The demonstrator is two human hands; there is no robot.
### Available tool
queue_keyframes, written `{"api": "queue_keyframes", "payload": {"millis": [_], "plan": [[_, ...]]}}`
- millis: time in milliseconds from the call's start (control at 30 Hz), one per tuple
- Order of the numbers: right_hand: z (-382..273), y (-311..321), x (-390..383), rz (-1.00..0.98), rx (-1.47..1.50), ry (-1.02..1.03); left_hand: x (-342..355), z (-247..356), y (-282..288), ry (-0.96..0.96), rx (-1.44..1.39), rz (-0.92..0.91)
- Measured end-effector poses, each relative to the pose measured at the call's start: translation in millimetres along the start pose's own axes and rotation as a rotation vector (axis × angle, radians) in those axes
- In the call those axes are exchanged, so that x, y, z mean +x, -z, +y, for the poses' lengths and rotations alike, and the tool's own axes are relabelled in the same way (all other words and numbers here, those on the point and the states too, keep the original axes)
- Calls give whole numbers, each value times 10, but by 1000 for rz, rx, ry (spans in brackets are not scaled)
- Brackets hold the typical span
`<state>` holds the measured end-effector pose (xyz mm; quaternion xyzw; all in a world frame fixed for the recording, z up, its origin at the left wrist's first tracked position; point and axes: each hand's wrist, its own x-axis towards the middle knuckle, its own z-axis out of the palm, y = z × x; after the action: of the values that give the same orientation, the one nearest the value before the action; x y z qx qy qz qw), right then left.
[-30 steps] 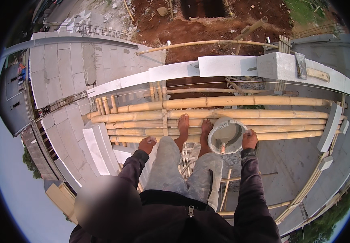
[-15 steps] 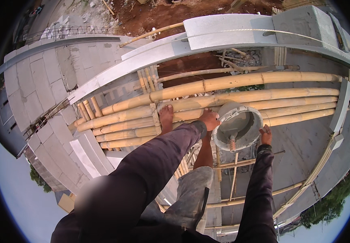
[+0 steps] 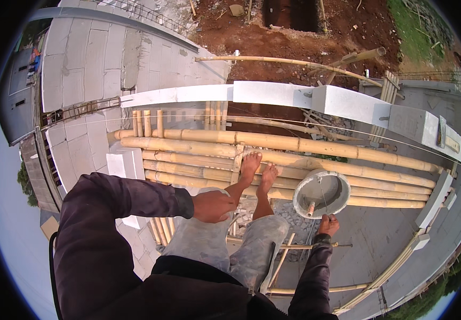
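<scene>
Bucket [image 3: 298, 201], grey, round-mouthed, crusted inside

Round grey bucket [image 3: 316, 180], open-topped, rim crusted, located right of frame centre. Contents: grey mortar [image 3: 328, 200]; brown-handled tool [image 3: 311, 209] inside, handle at lower-left rim.

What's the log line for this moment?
left hand: over left leg | right hand: at near rim of bucket, grip unclear | bucket: over poles, grey mix, tool handle inside
</scene>
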<state>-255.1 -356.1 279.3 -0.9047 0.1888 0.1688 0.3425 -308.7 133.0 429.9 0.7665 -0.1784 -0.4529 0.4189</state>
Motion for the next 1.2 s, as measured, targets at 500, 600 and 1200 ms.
{"api": "queue_keyframes", "payload": {"millis": [500,600,1200], "plan": [[-2244,-968,-1026,-724,-289,563,-428,313,-519,376,-239,931],[-2709,-1431,-1376,-873,-250,736,-571,86,-626,427,20,1003],[-3908,-5028,-3745,-1470,-529,1278,-2755,-2413,-2078,964,-354,1320]]}}
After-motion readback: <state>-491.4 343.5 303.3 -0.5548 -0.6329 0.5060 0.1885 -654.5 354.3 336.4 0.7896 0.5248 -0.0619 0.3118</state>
